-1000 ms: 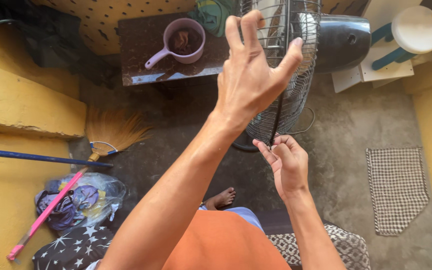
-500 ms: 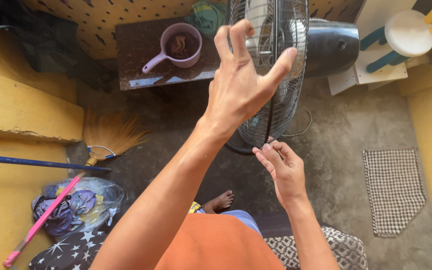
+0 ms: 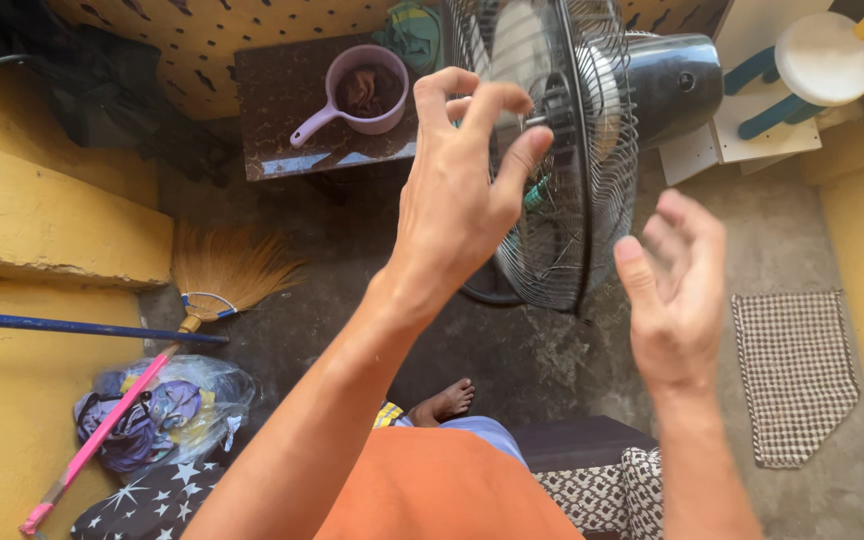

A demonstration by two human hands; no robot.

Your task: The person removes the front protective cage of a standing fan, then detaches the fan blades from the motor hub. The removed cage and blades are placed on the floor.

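A stand fan with a wire cage and a dark motor housing stands in front of me. My left hand is raised against the front of the cage, fingers curled and spread, touching or nearly touching the wires near the hub. My right hand hangs in the air to the right of the cage, fingers apart, holding nothing and a little blurred. My bare foot rests on the concrete floor below.
A dark low table carries a lilac dipper. A broom with a pink handle and a bag of cloth lie left. A checked mat lies right; a white stool stands top right.
My right hand has left the bottom rim of the fan cage and moved up and right, opening. The fan has turned, showing more of its face. My left hand has curled slightly.
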